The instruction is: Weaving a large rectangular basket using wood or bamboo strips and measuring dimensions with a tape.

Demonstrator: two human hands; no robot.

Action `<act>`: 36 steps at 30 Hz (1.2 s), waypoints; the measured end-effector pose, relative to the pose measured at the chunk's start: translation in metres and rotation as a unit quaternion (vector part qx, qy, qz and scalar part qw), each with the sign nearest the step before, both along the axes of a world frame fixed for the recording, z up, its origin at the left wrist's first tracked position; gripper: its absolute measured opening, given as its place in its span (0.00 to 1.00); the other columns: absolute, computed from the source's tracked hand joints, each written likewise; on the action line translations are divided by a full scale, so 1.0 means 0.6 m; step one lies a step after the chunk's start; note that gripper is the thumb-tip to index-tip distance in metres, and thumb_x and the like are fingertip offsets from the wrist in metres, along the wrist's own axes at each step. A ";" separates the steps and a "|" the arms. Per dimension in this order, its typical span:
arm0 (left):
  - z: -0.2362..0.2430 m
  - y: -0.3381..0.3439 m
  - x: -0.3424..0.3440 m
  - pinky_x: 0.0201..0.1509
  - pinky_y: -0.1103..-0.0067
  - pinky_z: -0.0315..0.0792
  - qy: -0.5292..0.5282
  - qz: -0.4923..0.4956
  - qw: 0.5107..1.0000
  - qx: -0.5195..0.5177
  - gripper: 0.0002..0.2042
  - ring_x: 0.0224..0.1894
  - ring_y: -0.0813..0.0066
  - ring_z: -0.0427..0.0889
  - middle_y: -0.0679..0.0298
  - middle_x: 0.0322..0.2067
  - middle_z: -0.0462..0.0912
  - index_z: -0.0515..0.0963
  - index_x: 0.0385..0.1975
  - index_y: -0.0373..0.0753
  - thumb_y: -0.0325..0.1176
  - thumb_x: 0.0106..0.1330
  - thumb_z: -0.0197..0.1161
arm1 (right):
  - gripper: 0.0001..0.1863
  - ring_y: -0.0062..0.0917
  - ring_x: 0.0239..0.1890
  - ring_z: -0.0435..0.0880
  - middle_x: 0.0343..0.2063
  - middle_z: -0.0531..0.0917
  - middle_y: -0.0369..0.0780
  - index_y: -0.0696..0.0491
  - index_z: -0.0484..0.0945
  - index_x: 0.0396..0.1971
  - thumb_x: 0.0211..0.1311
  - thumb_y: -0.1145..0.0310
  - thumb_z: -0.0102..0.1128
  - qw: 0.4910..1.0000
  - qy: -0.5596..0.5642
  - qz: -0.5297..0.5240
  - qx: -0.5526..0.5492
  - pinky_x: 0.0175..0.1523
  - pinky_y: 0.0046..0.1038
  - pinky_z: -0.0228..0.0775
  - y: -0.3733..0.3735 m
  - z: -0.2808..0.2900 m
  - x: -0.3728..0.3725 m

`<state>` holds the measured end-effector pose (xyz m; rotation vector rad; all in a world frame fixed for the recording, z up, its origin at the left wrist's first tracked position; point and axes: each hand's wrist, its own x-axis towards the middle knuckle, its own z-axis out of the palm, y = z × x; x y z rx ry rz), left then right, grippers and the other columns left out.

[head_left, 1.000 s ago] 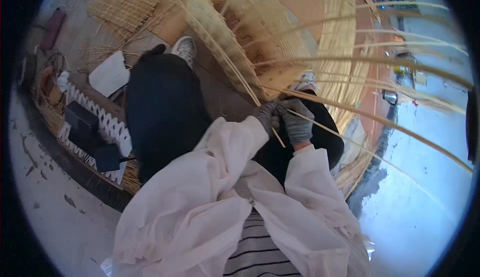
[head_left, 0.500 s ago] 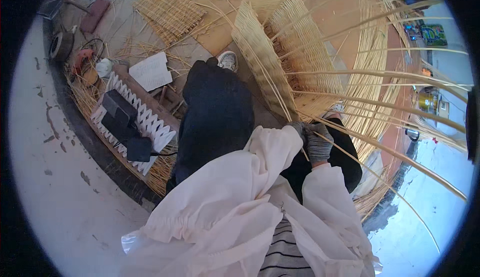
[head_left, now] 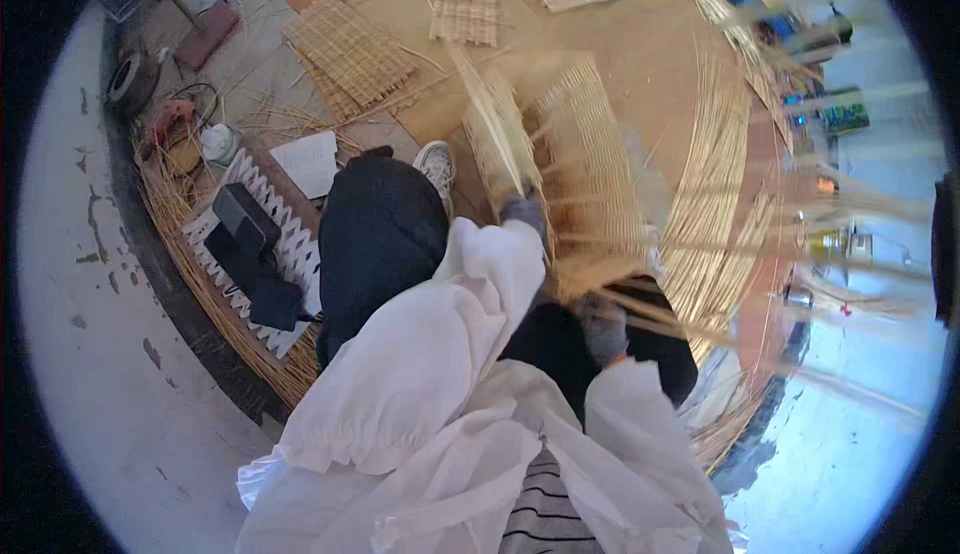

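A half-woven wicker basket [head_left: 590,134] of pale strips stands tilted between my knees, with long unwoven stakes [head_left: 740,244] fanning out to the right, blurred by motion. My left hand [head_left: 526,212], in a grey glove, is closed on the basket's left wall, where loose weaving strips [head_left: 492,119] run down to it. Lower, my right hand [head_left: 603,329], gloved too, grips the basket's near corner. Motion smears the fingers of both hands, and the basket hides part of the left.
Woven mats [head_left: 350,54] lie on the floor ahead. Bundles of long strips [head_left: 710,174] spread at the right. To the left are a white lattice-edged tray [head_left: 300,264] bearing black devices [head_left: 245,229], a paper sheet [head_left: 306,163] and a red power tool [head_left: 172,119].
My left hand has moved up and left from beside my right hand onto the basket wall. The right hand has shifted slightly down and left. The basket and stakes have swung.
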<state>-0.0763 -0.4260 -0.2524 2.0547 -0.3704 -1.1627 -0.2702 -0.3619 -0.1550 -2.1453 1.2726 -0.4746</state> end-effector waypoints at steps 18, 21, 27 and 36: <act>0.276 0.117 0.085 0.32 0.84 0.68 0.259 -0.050 0.792 -0.550 0.07 0.27 0.81 0.72 0.67 0.26 0.76 0.74 0.35 0.39 0.34 0.60 0.53 | 0.15 0.25 0.37 0.76 0.36 0.78 0.41 0.58 0.73 0.39 0.56 0.63 0.52 0.957 -0.069 0.164 0.229 0.43 0.25 0.67 -0.128 0.338 0.286; 0.246 0.111 0.062 0.31 0.82 0.68 0.634 0.095 0.594 -0.486 0.07 0.26 0.80 0.72 0.68 0.27 0.77 0.75 0.33 0.39 0.34 0.59 0.55 | 0.12 0.26 0.36 0.77 0.35 0.78 0.41 0.59 0.75 0.36 0.57 0.66 0.51 0.984 -0.018 0.139 0.110 0.41 0.23 0.67 -0.084 0.356 0.254; 0.104 0.056 0.068 0.25 0.75 0.68 0.285 0.250 0.861 -0.339 0.08 0.23 0.71 0.74 0.66 0.21 0.75 0.72 0.31 0.42 0.38 0.59 0.53 | 0.23 0.26 0.42 0.75 0.42 0.74 0.46 0.61 0.72 0.41 0.56 0.54 0.49 0.977 -0.176 -0.103 0.053 0.43 0.24 0.69 -0.037 0.392 0.125; 0.090 0.073 0.002 0.09 0.81 0.57 0.446 0.121 0.886 -0.047 0.11 0.08 0.79 0.61 0.69 0.11 0.69 0.74 0.27 0.46 0.45 0.58 0.53 | 0.12 0.24 0.29 0.70 0.25 0.76 0.39 0.59 0.76 0.33 0.57 0.65 0.51 0.974 -0.148 -0.173 0.013 0.36 0.26 0.63 -0.089 0.113 0.028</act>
